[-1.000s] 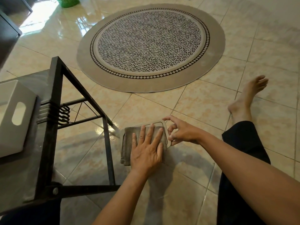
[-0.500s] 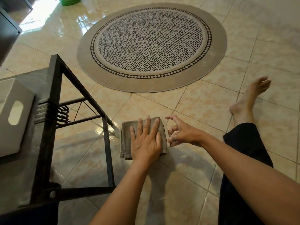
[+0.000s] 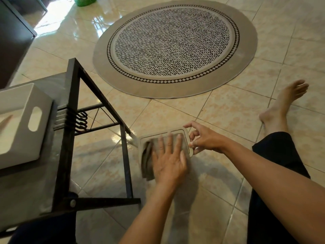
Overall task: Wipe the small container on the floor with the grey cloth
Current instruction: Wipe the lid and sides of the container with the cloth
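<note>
1. One round rug [image 3: 173, 44], patterned middle with a plain grey border, lies on the tiled floor [image 3: 237, 110] well beyond my hands.
2. Black metal table frame [image 3: 73, 120] at my left, grey top; its leg stands just beside the cloth.
3. White bin [image 3: 22, 127] with a cut-out handle slot sits on that table top. Inside looks pale; can't tell what, if anything, is in it.
4. My right leg in a dark trouser [image 3: 274, 159] stretches out right, bare foot [image 3: 281, 104] on the tiles.
5. Small container [image 3: 182, 132], flat, pale, rounded corners, lies on the floor in front of me between table leg and my leg. Only its far rim and right edge show; contents hidden.
6. Grey cloth [image 3: 147, 161] covers most of the container, bunched folds hanging off the left side.
7. Left hand [image 3: 168, 161] lies flat on the cloth, fingers spread and extended, palm pressing down. Blurred.
8. Right hand [image 3: 204, 138] at the container's right edge, fingers curled narrow, tips touching the rim, bracing it.
9. Green basket [image 3: 84, 0] at the far top edge, mostly cut off.
</note>
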